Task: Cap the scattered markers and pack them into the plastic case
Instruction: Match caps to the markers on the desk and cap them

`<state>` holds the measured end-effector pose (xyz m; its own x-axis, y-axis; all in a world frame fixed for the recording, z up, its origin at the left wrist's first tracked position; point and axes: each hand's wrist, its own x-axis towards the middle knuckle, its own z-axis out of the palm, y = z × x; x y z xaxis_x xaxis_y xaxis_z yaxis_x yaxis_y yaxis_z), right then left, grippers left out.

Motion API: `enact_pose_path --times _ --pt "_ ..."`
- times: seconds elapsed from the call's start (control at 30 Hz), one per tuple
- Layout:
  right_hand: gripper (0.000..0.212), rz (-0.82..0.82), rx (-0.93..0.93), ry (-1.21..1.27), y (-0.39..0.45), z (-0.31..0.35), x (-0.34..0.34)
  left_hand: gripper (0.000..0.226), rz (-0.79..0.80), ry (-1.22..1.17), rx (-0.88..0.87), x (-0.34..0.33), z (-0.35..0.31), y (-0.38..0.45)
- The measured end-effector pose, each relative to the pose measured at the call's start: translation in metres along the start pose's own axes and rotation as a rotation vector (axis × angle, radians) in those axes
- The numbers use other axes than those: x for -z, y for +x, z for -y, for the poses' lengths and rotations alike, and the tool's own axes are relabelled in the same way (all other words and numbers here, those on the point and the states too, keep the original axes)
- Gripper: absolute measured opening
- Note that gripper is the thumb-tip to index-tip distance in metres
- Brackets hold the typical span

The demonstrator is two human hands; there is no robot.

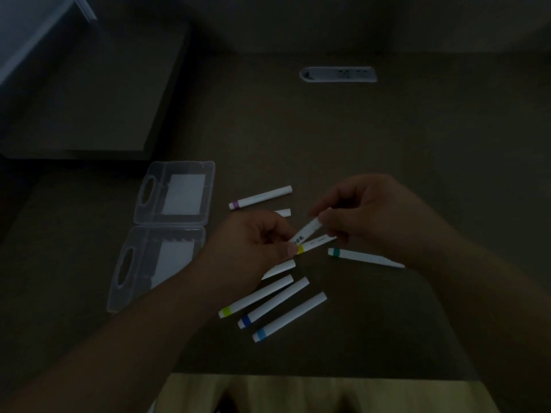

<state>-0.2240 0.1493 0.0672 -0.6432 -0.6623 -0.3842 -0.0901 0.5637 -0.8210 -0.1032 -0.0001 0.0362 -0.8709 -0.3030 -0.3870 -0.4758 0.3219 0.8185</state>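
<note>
Both hands meet above the middle of the worktop (pixel 387 129). The left hand (pixel 250 248) pinches the lower end of a white marker (pixel 307 231) between thumb and fingertips; the right hand (pixel 372 213) grasps the upper end of the same marker with curled fingers. The marker is tilted, upper end toward the right hand. Dark print runs along its barrel near the left thumb; the characters are too blurred to read.

Directly beneath lies a yellow-banded marker (pixel 313 245), also bearing faint illegible print. Just right of it lies a green-banded marker (pixel 363 257), its far end hidden under the right wrist. Toward the near edge lie three parallel markers: yellow-green band (pixel 256 296), dark blue band (pixel 274 302), light blue band (pixel 289 317). Two further white barrels (pixel 280 268) (pixel 284 212) are partly hidden by the left hand. A purple-banded marker (pixel 261 197) lies beyond the hands.

The clear plastic case (pixel 176 192) lies open flat toward the left edge, both halves showing handle cut-outs and pale inserts. A recessed socket panel (pixel 338 74) sits toward the far edge. The scene is dim; cap state of the markers cannot be determined.
</note>
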Motion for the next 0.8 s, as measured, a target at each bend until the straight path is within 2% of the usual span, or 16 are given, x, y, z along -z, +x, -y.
enact_pose_path --times 0.27,0.43,0.57,0.67,0.73,0.8 --pt "0.020 0.020 -0.030 -0.012 -0.004 0.002 -0.014 0.017 -0.008 0.099 0.045 -0.002 0.006 -0.005" --pt "0.023 0.002 0.017 0.018 -0.005 -0.002 -0.019 0.014 -0.017 0.087 0.038 0.000 0.007 -0.010" --pt "0.019 -0.087 0.018 0.053 -0.004 -0.009 -0.020 0.011 -0.072 0.064 0.027 0.007 0.009 -0.010" --pt "0.016 -0.243 -0.059 0.084 -0.009 -0.023 -0.011 0.012 -0.175 0.088 0.042 0.018 0.016 -0.009" --pt "0.017 -0.299 -0.103 -0.016 -0.014 -0.040 -0.006 0.012 -0.201 0.211 0.055 0.022 0.023 -0.006" --pt "0.019 -0.282 -0.129 -0.181 -0.019 -0.056 -0.005 0.011 -0.209 0.405 0.061 0.022 0.029 -0.001"
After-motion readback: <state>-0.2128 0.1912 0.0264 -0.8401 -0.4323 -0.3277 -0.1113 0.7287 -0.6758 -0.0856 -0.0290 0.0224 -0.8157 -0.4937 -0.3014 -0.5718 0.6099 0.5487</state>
